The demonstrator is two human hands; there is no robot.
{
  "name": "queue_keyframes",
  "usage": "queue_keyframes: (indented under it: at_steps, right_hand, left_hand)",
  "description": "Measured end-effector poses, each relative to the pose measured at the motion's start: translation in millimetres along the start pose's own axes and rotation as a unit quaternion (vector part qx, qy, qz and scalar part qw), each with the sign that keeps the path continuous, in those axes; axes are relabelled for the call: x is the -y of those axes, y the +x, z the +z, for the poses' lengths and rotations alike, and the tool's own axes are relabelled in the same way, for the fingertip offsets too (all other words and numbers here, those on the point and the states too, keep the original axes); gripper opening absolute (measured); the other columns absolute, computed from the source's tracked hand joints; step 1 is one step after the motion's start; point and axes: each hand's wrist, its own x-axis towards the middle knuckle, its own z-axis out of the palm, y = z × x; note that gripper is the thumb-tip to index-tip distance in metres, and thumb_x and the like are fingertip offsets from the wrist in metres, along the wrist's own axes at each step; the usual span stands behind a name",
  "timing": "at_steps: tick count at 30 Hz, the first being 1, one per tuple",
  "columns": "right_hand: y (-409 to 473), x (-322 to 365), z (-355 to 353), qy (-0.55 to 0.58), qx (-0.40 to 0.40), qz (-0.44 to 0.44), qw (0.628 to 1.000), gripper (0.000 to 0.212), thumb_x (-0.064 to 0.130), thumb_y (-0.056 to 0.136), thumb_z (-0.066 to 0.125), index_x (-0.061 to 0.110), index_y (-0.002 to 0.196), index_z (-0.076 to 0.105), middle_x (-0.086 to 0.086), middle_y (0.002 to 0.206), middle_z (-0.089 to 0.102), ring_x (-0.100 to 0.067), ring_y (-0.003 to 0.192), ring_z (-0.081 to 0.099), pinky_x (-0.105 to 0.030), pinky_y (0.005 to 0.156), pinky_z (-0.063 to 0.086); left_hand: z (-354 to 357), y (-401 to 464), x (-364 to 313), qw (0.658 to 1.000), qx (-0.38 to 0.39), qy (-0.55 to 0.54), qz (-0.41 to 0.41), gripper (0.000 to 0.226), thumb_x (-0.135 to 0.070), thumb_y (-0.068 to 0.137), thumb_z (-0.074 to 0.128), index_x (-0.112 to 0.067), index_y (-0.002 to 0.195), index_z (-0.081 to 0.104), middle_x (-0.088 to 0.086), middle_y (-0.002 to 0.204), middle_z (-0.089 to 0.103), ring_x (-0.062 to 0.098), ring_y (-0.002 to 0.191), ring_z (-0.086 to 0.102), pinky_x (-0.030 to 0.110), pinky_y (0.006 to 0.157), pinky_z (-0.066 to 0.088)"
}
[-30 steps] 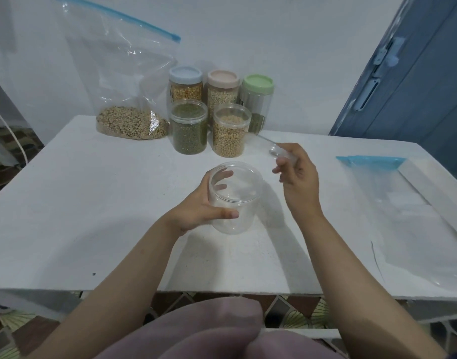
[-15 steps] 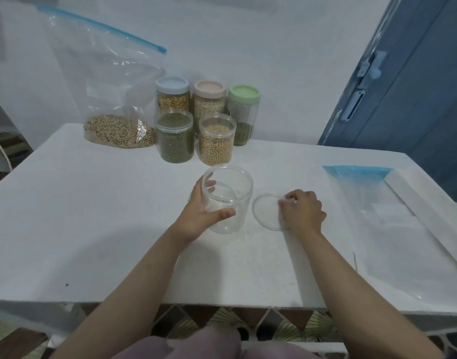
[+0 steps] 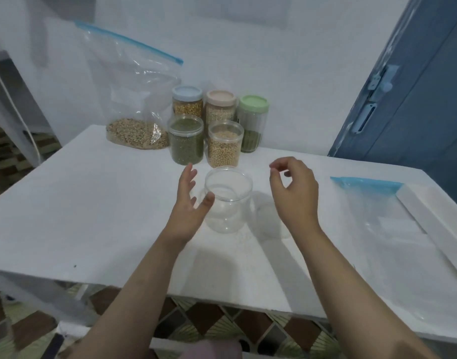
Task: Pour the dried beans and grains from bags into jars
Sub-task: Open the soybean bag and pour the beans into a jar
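An empty clear jar [image 3: 228,200] stands open-topped on the white table [image 3: 92,203]. My left hand [image 3: 190,203] hovers just left of it with fingers spread and holds nothing; the thumb is at the jar's rim. My right hand [image 3: 294,193] is raised to the right of the jar, fingers loosely curled, empty. The jar's clear lid [image 3: 270,218] lies flat on the table beneath that hand, partly hidden. A zip bag with brownish grains [image 3: 138,130] leans against the wall at the back left.
Behind the empty jar stand a jar of green beans [image 3: 186,139] and a jar of pale beans [image 3: 225,143], with three lidded jars [image 3: 220,107] at the wall. An empty flat zip bag [image 3: 393,229] lies at the right. A blue door [image 3: 413,99] stands at the right.
My right hand set the lid down on the table right of the jar and lifted away. My left hand let go of the jar and opened.
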Motion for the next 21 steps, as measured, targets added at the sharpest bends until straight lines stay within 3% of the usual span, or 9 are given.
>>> queue_keyframes:
  at_steps: [3,7,10,13,16,19,21]
  right_hand:
    - [7,39,9,0.054,0.008,-0.040,0.998,0.011,0.016,0.091,0.058,0.026,0.093,0.062,0.022,0.090,0.062,-0.011,0.095,0.056,-0.045,0.092,0.046]
    - [22,77,45,0.142,0.016,-0.050,0.988,0.014,0.013,0.093,0.056,0.027,0.090,0.059,0.014,0.089,0.063,-0.011,0.088,0.058,-0.026,0.080,0.047]
    - [35,101,91,0.207,0.013,-0.041,0.977,0.013,0.011,0.094,0.055,0.024,0.091,0.057,0.006,0.087,0.062,-0.015,0.081,0.056,-0.027,0.075,0.046]
    - [53,123,148,0.244,0.024,-0.013,0.969,0.008,0.013,0.096,0.054,0.019,0.094,0.057,0.002,0.089,0.061,-0.012,0.080,0.055,-0.028,0.078,0.046]
    - [77,143,205,0.258,0.015,0.017,0.966,0.006,0.013,0.096,0.053,0.018,0.098,0.055,0.000,0.096,0.061,-0.012,0.088,0.055,-0.025,0.080,0.043]
    - [108,155,261,0.264,-0.005,0.052,0.963,0.007,0.014,0.096,0.051,0.016,0.102,0.054,-0.007,0.106,0.060,-0.017,0.096,0.054,-0.027,0.084,0.041]
    - [127,159,295,0.269,-0.007,0.092,0.959,0.013,0.018,0.098,0.048,0.015,0.110,0.053,-0.008,0.115,0.057,-0.020,0.103,0.054,-0.032,0.091,0.044]
  left_hand:
    - [-9,2,-23,0.998,-0.059,-0.002,0.023,0.077,-0.061,0.084,0.048,-0.040,0.150,0.018,-0.020,0.151,0.030,0.003,0.140,0.030,0.033,0.115,0.028]
    - [-39,19,-46,0.992,-0.120,-0.024,0.041,0.064,-0.060,0.086,0.044,-0.040,0.145,0.030,-0.020,0.145,0.042,0.001,0.135,0.038,0.022,0.104,0.032]
    - [-71,45,-52,0.982,-0.176,-0.028,0.055,0.044,-0.050,0.098,0.045,-0.040,0.140,0.037,-0.023,0.135,0.046,-0.003,0.130,0.041,0.015,0.099,0.033]
    - [-112,80,-51,0.973,-0.217,-0.018,0.073,0.041,-0.039,0.102,0.047,-0.030,0.141,0.041,-0.016,0.139,0.047,-0.001,0.131,0.042,0.009,0.098,0.034]
    - [-158,119,-44,0.968,-0.233,0.020,0.087,0.043,-0.039,0.102,0.047,-0.026,0.143,0.041,-0.009,0.142,0.044,0.005,0.132,0.041,0.020,0.108,0.033]
    - [-202,160,-36,0.966,-0.231,0.066,0.092,0.044,-0.039,0.103,0.045,-0.024,0.144,0.041,-0.008,0.143,0.039,0.006,0.132,0.038,0.015,0.102,0.033]
    - [-230,190,-28,0.966,-0.230,0.087,0.084,0.045,-0.040,0.102,0.044,-0.024,0.144,0.039,-0.005,0.145,0.035,0.010,0.134,0.036,0.026,0.110,0.033]
